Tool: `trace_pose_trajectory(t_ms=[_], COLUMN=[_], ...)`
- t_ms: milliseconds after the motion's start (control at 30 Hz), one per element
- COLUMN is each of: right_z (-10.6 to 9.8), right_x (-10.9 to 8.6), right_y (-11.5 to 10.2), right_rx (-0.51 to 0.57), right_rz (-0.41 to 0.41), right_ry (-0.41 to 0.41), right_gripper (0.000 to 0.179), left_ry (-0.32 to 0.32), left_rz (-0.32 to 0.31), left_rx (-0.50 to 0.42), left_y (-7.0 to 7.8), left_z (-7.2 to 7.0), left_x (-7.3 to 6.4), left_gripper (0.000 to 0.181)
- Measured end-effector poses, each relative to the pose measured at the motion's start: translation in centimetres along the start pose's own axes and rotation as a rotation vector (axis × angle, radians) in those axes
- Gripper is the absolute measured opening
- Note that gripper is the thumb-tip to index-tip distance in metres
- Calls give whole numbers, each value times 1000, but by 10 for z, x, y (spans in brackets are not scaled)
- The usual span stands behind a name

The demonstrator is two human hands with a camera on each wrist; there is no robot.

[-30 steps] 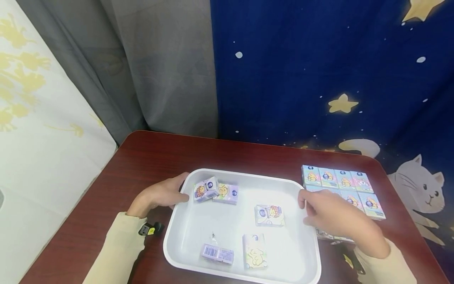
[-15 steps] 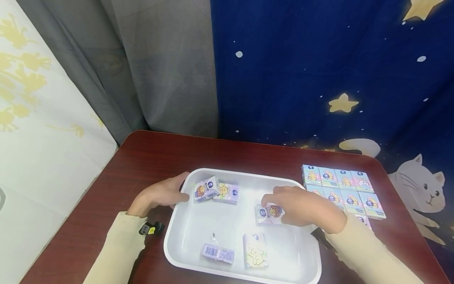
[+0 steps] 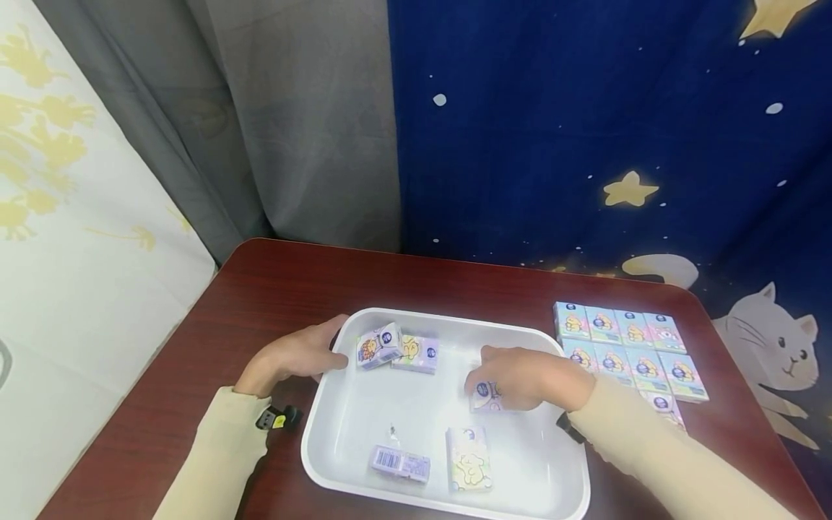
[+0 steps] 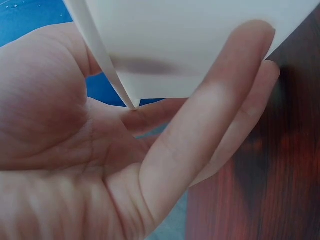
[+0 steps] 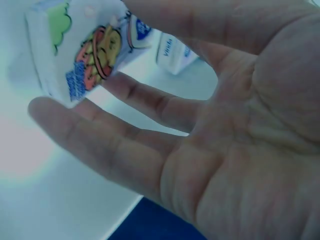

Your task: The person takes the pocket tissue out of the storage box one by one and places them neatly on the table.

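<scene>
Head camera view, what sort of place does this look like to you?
Probably a curtained-off indoor tabletop workspace, though I can't tell whether it's in a home. The signs are the reddish-brown table, the blue curtain printed with stars and a cat, and the gray curtain beside it.

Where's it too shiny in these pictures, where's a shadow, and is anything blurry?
Head view: the white tray looks washed out; left wrist view: a soft, dark shadow smudges the tray's wall near the left hand; right wrist view: a bright glow at the left, a bluish tint, and the right hand looking a bit soft.
</scene>
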State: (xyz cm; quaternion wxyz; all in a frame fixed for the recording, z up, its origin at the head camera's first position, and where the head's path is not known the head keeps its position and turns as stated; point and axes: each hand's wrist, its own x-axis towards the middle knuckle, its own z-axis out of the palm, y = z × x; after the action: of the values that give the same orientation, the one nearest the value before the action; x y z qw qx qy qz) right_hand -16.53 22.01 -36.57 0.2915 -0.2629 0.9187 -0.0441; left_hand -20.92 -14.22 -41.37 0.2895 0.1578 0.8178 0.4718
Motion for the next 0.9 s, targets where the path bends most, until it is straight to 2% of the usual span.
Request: trace_pose_trajectory(t_ms=[267, 467, 667, 900], right_z=[5, 8, 5, -4], right_x=[7, 10, 7, -2], right_y=[-2, -2, 0, 6], right_rx=[32, 33, 46, 105], right_rz=[31, -1, -37, -33], right_ry=[-24, -10, -4, 3], right_gripper=[34, 32, 37, 57], left_ry=[-2, 2, 6, 8], left_rz=[-3, -3, -4, -9], left_rx=[-4, 6, 5, 0], left_y=[-1, -1, -1, -4], left_z=[-1, 0, 0, -1], left_x=[1, 1, 1, 2], left_gripper=[73, 73, 72, 70])
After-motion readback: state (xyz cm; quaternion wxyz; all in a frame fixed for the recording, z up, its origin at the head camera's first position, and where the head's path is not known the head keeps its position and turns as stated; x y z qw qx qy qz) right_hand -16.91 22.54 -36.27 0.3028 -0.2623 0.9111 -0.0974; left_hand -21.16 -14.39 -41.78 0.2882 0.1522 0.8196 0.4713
